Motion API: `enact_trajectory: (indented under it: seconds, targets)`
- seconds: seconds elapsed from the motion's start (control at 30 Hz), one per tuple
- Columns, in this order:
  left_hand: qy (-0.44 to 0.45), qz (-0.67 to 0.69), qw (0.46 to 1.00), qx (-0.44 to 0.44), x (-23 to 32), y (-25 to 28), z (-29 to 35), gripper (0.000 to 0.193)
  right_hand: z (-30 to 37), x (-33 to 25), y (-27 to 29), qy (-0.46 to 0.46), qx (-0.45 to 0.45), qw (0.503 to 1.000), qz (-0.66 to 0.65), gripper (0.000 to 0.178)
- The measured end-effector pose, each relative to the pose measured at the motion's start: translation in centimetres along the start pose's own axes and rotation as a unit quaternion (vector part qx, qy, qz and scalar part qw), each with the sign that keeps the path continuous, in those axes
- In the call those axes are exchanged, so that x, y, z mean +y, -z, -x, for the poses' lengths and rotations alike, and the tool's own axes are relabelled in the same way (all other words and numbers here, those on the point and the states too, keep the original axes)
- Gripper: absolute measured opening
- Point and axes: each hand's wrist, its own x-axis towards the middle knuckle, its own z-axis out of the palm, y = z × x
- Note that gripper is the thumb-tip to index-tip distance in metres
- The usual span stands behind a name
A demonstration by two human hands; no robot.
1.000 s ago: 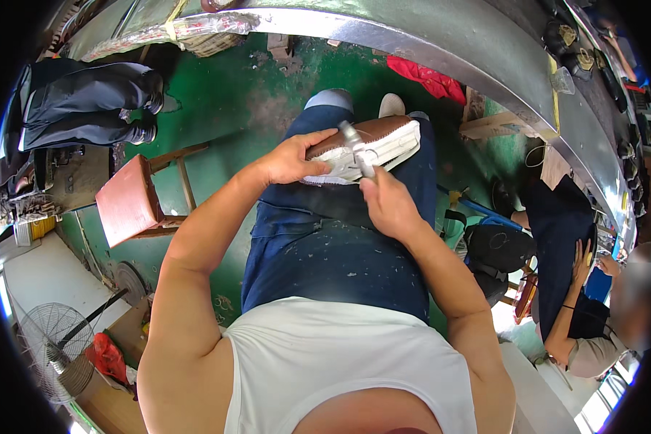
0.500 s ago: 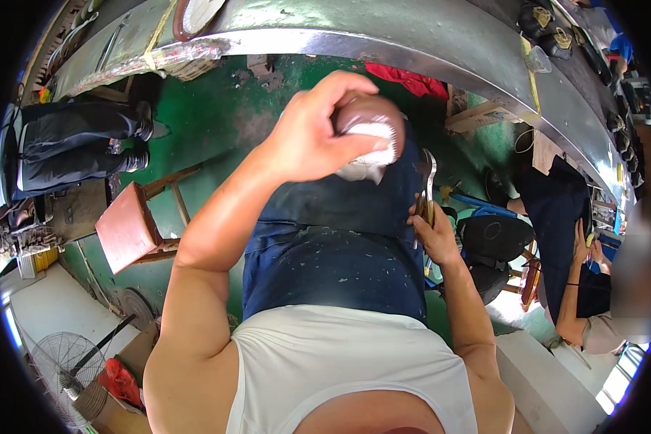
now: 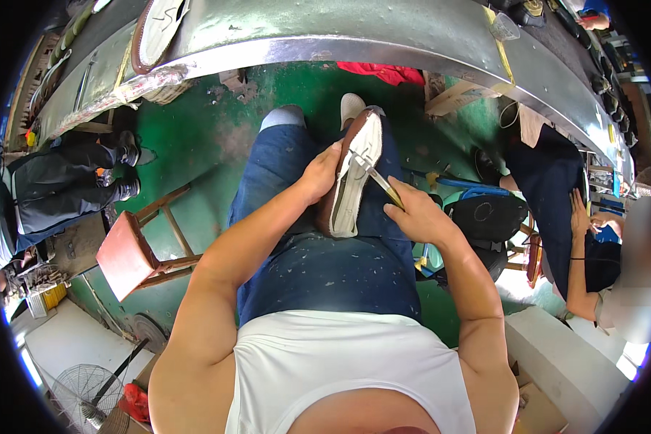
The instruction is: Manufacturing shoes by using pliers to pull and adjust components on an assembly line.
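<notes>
A brown leather shoe lies sole side up across my lap, toe pointing away, its pale stitched bottom showing. My left hand grips its left side, fingers partly hidden beneath the upper. In my right hand is a pair of metal pincers, held by the handles. Their head rests on or just above the middle of the pale bottom; I cannot tell whether the jaws bite on anything.
A metal-edged workbench crosses the far side, with another brown shoe on it. A wooden stool stands left, a wire fan lower left. A black bag and a person's hands are at right.
The shoe has come down from in front of me onto my lap, bottom now facing up. My right hand has brought the pincers inward and over it.
</notes>
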Motion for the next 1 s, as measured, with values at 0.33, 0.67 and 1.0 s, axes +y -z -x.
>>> enact_trajectory:
  seconds: [0.33, 0.67, 1.0]
  targets:
    - [0.000, 0.080, 0.995, -0.050, 1.0, 0.9, 1.8, 0.061, -3.8, -0.7, -2.0, 0.021, -0.019, 0.999, -0.020, 0.025]
    - [-0.052, -0.011, 0.996, 0.071, 2.0, 0.1, 0.6, 0.061, -5.0, -2.3, 0.5, -0.127, -0.116, 0.965, -0.196, 0.027]
    - [-0.160, -0.502, 0.850, 0.006, 5.8, 0.1, 1.4, 0.044, -2.6, 1.8, -0.2, -0.174, -0.171, 0.763, -0.599, 0.033]
